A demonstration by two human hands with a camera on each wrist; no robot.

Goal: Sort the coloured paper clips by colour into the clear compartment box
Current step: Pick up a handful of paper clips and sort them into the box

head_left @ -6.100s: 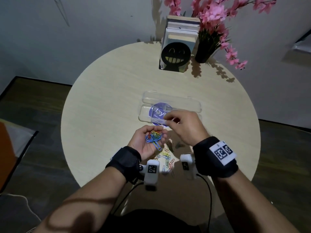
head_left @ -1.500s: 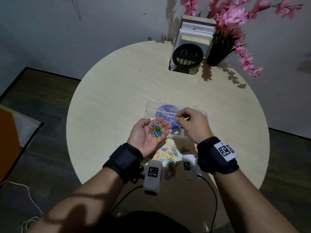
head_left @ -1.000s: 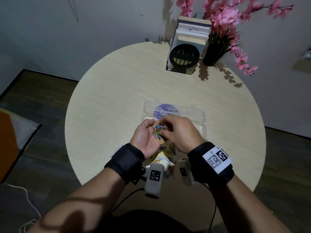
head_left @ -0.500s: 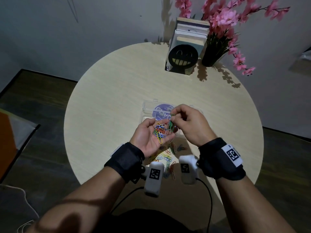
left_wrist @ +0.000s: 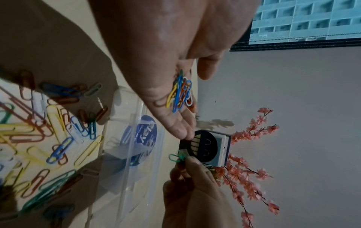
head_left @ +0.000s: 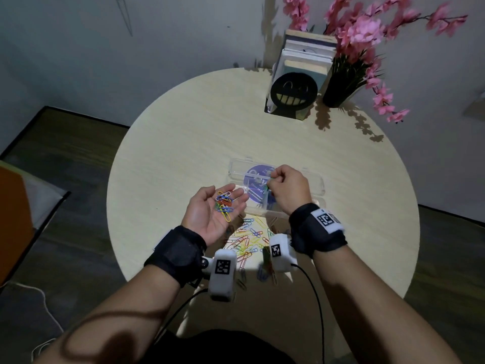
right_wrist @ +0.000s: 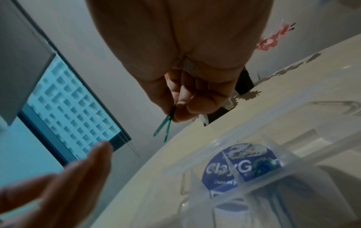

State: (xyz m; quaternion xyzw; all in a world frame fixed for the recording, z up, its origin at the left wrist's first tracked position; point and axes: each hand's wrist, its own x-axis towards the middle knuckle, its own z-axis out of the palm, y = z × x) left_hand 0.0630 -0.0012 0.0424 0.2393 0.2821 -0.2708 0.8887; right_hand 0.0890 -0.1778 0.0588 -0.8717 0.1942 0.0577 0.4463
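My left hand (head_left: 210, 211) lies palm up with straight fingers, carrying a small heap of mixed coloured paper clips (head_left: 223, 203) (left_wrist: 180, 94). My right hand (head_left: 286, 189) hovers over the clear compartment box (head_left: 315, 186), pinching green paper clips (left_wrist: 176, 157) (right_wrist: 163, 128) between thumb and fingertips. The box (right_wrist: 273, 177) lies open with its lid flat behind, a round blue label (right_wrist: 240, 165) showing through it. A loose pile of clips (head_left: 246, 239) (left_wrist: 58, 135) lies on the table between my wrists.
The round pale wooden table (head_left: 183, 143) holds a black smiley-face bookend with books (head_left: 295, 93) and a dark vase of pink flowers (head_left: 341, 85) at the back right. Dark floor surrounds the table.
My right hand picked green clips out of the heap in my left palm and carried them right and away, over the box. My left hand stayed palm up.
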